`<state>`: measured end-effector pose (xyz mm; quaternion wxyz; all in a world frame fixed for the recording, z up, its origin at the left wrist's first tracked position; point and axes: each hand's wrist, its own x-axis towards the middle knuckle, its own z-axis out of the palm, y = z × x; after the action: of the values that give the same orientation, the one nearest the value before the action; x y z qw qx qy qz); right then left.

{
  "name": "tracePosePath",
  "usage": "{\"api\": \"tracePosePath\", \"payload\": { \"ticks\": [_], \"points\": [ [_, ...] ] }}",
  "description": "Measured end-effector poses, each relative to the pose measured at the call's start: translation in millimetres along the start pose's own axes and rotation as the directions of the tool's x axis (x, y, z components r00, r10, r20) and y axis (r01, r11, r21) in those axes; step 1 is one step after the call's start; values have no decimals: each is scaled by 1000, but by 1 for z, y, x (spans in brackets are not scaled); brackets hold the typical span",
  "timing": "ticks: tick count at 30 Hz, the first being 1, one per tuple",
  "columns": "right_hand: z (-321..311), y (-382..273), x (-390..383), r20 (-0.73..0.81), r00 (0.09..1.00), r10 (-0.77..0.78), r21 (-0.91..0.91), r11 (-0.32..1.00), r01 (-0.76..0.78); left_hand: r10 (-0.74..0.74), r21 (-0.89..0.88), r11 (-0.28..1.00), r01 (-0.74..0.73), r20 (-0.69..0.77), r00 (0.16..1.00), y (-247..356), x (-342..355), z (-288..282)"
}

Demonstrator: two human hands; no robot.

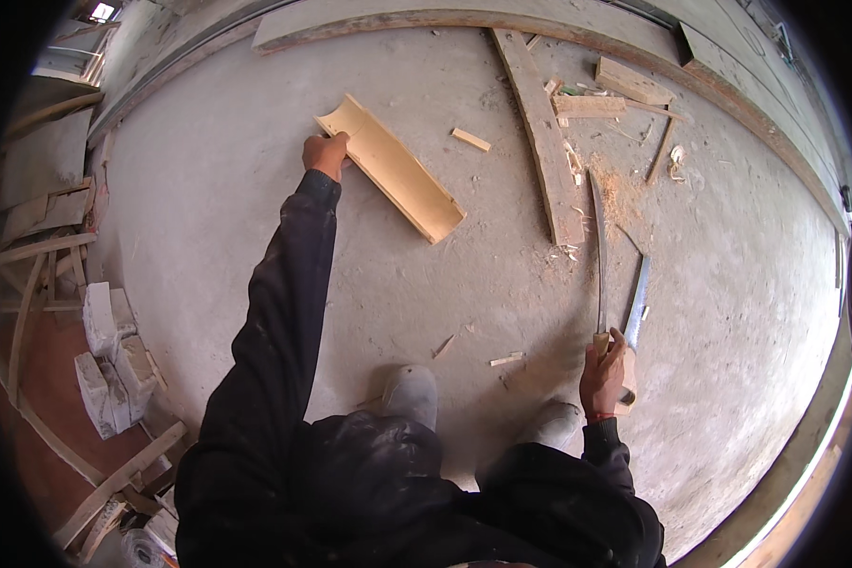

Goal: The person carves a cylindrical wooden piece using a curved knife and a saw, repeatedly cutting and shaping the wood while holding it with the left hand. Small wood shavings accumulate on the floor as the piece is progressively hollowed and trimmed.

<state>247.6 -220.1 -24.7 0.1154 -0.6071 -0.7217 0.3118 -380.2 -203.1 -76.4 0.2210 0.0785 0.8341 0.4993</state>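
My left hand (328, 155), at the end of an outstretched arm, is closed on the upper left edge of a split bamboo piece (395, 172). The bamboo is pale and trough-shaped, its hollow side facing up, slanting down to the right. My right hand (604, 377) is wrapped round the wooden handle of a long, narrow blade (599, 246), a knife by its look, which points away from me. Just right of it is a handsaw (640, 301) with a bluish blade and a pale handle, partly behind my right hand. I cannot tell whether my fingers touch the saw.
A wooden plank (540, 142) lies on the concrete floor beside sawdust (620, 199) and wood blocks (592, 106). A small wood strip (470, 139) is right of the bamboo. Long boards (464, 19) run along the far side. White blocks (114, 360) and scrap timber are stacked at left.
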Motion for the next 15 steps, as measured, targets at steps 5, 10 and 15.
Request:
{"api": "tracePosePath", "payload": {
  "ticks": [5, 10, 15],
  "points": [
    [-32, -21, -7, -28, 999, -31, 78, 996, 33, 195, -226, 961, -156, 160, 968, 76, -114, 19],
    [-88, -112, 9, 76, 997, -31, 250, 968, 11, 504, -140, 863, -486, 161, 848, 114, -223, -4],
    [-97, -131, 12, 97, 963, -252, 297, 931, 214, 621, -114, 777, -619, 299, 725, 118, -273, -13]
  ]
}}
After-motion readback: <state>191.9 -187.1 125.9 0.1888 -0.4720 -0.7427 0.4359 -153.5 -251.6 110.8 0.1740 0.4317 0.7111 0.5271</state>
